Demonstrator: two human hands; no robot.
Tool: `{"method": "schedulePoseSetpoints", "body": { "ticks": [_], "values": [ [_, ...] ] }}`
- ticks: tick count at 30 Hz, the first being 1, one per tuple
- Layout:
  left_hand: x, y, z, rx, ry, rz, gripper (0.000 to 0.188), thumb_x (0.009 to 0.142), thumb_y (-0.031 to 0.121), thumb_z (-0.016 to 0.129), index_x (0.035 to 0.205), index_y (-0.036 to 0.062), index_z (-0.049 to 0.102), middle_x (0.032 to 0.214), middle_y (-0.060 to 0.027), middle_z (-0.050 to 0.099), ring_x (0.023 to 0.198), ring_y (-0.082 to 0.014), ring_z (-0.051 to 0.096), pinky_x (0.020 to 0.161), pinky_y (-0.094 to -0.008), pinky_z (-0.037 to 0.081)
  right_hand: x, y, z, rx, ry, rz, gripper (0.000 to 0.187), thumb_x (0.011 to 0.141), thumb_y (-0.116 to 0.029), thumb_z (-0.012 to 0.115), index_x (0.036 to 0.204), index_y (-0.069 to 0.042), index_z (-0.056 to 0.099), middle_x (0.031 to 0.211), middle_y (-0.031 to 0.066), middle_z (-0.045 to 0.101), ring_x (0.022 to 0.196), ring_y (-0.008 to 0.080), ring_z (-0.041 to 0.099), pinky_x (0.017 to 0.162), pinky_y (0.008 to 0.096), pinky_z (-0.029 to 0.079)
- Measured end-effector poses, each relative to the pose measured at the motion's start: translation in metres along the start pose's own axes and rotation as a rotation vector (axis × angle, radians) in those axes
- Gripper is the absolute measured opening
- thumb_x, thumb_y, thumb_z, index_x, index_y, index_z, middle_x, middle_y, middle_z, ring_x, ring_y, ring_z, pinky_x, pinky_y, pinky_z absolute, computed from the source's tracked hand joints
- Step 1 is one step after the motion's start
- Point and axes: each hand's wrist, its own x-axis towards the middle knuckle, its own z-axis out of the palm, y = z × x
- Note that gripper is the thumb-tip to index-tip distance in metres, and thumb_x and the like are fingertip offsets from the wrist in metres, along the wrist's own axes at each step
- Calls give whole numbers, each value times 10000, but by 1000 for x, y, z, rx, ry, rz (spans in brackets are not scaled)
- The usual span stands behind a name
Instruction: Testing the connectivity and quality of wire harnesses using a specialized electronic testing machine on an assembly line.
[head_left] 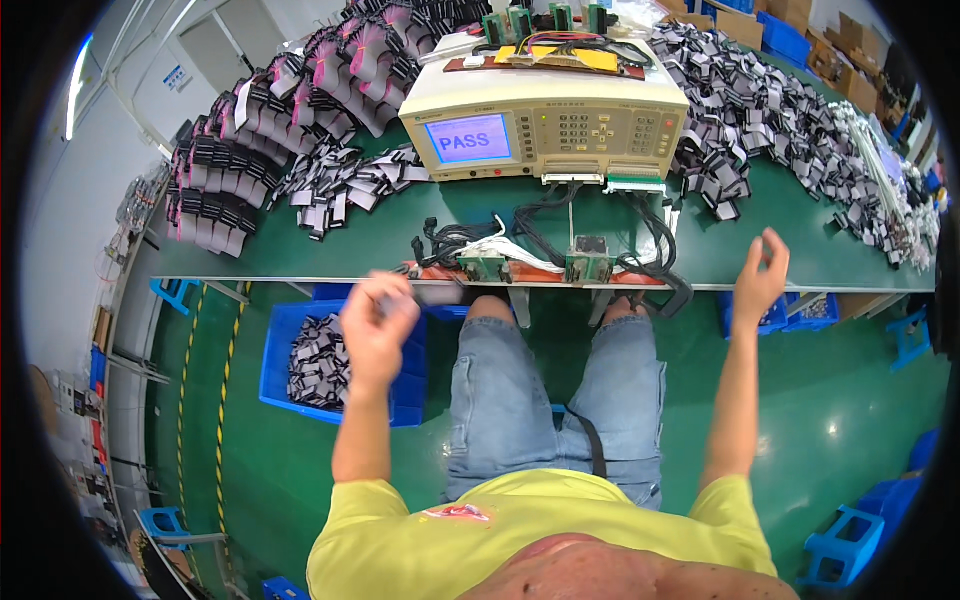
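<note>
My left hand (378, 325) is closed over the blue bin at the left, its fingers smeared by motion. A blurred grey strip that looks like a short ribbon cable (438, 294) sticks out from its fingertips toward the table edge. My right hand (762, 278) hovers at the table's front edge on the right, fingers loosely bent and apart, with nothing in it. Between the hands, small green connector boards (588, 262) are fixed along the table edge. Black wires (548, 222) run from them up to a beige cable tester (550, 115) with a lit screen.
Loose ribbon cables (345, 190) lie left of the tester, beside bundled stacks (215, 185). A large heap of cables (715, 120) covers the table's right side. The blue bin (275, 365) on the floor holds more. Blue stools (845, 545) stand at the lower right.
</note>
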Motion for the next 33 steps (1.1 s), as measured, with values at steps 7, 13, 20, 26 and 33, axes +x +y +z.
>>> {"method": "schedulePoseSetpoints", "body": {
  "ticks": [7,13,20,26,33],
  "values": [
    [-83,-33,99,-644,-289,-497,179,936,-32,764,1008,33,613,1080,-109,688,855,-119,652,735,-261,553,-134,-174,-33,820,-866,-194,597,886,-170,848,1388,-12,568,1336,228,631,1091,348,692,851,371,604],
    [-81,-31,120,-588,-354,-653,218,952,-9,748,1132,13,627,1070,-116,701,858,-176,694,769,-318,587,-129,-158,-40,849,-952,234,316,960,-19,739,1261,32,656,1025,82,625,904,144,623,731,273,519],
    [-61,-31,114,-314,-436,-381,194,908,-19,799,1075,-6,701,1004,-57,711,828,-115,673,765,-271,577,-125,-149,-34,1020,-977,581,144,948,-47,775,1057,-16,686,915,-22,566,788,46,497,673,217,419],
    [-24,-37,145,0,-175,-89,205,865,-29,814,991,-13,652,953,-97,694,835,-160,685,706,-271,553,-119,-154,6,702,-570,297,200,866,-42,835,1001,-12,690,901,29,642,760,123,600,659,267,489],
    [-13,-48,152,64,-168,47,257,867,-36,816,1101,-29,710,1039,-112,707,887,-169,708,754,-286,615,-119,-162,20,404,-342,66,249,831,16,836,1059,12,737,960,118,704,827,246,710,710,336,577]
  ]
}}
